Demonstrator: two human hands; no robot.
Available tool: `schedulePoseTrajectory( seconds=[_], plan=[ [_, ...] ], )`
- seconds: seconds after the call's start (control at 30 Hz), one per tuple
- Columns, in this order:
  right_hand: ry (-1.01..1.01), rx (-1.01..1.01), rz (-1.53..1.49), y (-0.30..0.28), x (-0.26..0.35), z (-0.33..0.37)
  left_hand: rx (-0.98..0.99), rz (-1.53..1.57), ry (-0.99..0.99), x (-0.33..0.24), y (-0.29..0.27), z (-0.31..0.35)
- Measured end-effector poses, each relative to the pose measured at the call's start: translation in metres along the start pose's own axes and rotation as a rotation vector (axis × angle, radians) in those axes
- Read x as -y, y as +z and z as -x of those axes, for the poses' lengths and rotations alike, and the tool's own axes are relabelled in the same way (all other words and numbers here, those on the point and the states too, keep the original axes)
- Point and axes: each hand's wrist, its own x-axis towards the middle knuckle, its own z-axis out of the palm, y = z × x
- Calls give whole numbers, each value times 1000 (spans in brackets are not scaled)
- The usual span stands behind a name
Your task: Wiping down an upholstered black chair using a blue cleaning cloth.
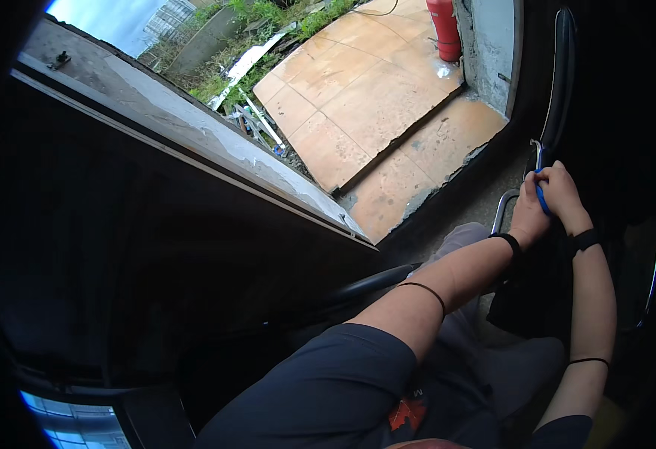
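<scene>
The largest thing is the tiled floor (343,105) outside the doorway, and near its far right edge stands a red cylinder (445,30). On the near side, a long black bar (562,78), possibly the arm of a chair, curves down toward the hands, and a bent metal tube (501,209) is just beside them. The person's pale trouser leg (463,236) is nearby.

The step in hand seems to be close work of both hands at the lower end of the black bar. As a judgement, the next move calls for a firm and even hold, with both wrists kept steady, because the room between bar and tube looks narrow.

The two hands are together and seem to touch each other. The right hand (561,188) is closed, its fingers bent around a blue handle (543,199). The left hand (531,212) is pressed close on the other side, also with fingers bent; whether it grips the same handle, one cannot tell, since its fingertips are hidden.

The blue handle is between the hands, held up by them and not lying on any surface. A thin shiny metal part (539,155) shows just above it; whether they are one piece is not clear.
</scene>
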Motion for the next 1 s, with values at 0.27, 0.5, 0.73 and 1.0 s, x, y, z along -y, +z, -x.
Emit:
schedulePoseTrajectory(
  seconds=[0.27,0.5,0.73,1.0],
  plan=[
    [128,-58,-84,1,-24,-8,33,23,11,-10,-6,2],
    [163,-209,-53,27,-34,-45,34,35,77,-8,-4,-2],
    [78,-172,-28,16,-50,-4,53,81,42,-15,7,10],
    [217,-83,-238,12,-25,22,29,-85,80,-15,-14,3]
  ],
)
